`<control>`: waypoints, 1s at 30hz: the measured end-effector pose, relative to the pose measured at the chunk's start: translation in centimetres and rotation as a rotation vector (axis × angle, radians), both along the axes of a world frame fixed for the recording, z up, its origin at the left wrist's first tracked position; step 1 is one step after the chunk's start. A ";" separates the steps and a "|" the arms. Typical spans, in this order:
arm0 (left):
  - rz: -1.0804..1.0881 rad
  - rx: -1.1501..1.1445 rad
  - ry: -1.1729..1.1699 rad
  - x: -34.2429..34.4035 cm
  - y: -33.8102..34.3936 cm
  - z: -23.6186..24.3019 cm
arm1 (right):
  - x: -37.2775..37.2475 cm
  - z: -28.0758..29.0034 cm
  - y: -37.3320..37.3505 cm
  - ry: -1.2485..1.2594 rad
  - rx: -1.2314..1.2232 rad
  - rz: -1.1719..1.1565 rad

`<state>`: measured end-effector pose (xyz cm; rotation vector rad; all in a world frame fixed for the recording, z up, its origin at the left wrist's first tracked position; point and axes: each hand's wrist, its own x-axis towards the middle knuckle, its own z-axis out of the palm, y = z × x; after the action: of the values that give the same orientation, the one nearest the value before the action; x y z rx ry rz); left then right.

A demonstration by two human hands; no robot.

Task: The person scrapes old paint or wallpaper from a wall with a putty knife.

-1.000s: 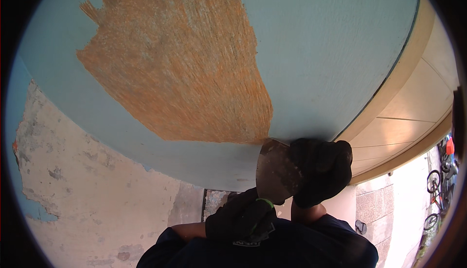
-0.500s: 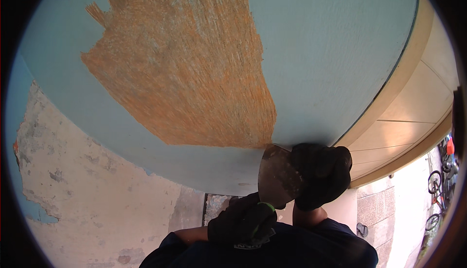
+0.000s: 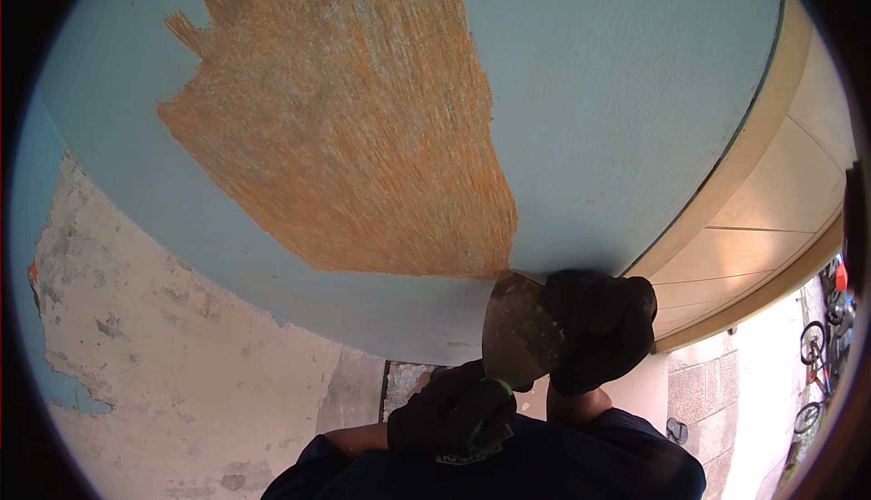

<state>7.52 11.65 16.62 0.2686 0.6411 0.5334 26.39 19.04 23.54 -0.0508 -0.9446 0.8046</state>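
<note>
My right hand [image 3: 601, 329], in a black glove, is closed around a broad flat scraper [image 3: 519, 326]. The scraper's dark, stained blade extends to the left; its handle is hidden in the glove. The blade's upper corner appears beside the lower right corner of a rough orange-brown patch [image 3: 354, 137] on a pale blue surface [image 3: 599, 119]. Whether metal and surface touch, I cannot tell. Just below the blade, near my chest, my gloved left hand [image 3: 454, 416] is curled closed. A lime-green strip [image 3: 497, 385] shows at its fingers; what it grips, if anything, is hidden.
At the lower left stands a wall [image 3: 181, 337] with worn, flaking paint. A cream panelled surface [image 3: 771, 210] curves along the right side. Farther right lie paving [image 3: 703, 400], a pair of sandals [image 3: 677, 430] and parked bicycles [image 3: 812, 346].
The view has shifted very slightly. Both hands and the scraper keep nearly the same position, and the orange-brown patch looks the same.
</note>
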 end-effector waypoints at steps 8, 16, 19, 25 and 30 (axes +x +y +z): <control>-0.099 1.206 0.725 1.0 -0.6 1.1 | -0.9 1.6 -0.5 0.114 -0.118 -0.022; 0.169 2.148 1.124 1.5 -0.5 2.1 | 0.9 -1.1 0.0 0.018 -0.006 0.154; 0.224 2.199 1.203 1.8 -0.5 2.5 | 0.6 -0.4 0.3 -0.073 0.055 0.047; 0.243 2.226 1.208 1.6 0.3 3.8 | -1.0 0.7 -0.5 0.122 -0.102 0.019; 0.261 2.149 1.111 1.6 -0.1 3.6 | 0.2 0.8 -0.7 0.152 -0.180 0.070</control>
<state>9.17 11.53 20.18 2.6674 0.8990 1.1656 26.56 18.33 24.38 -0.1120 -0.7319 0.9436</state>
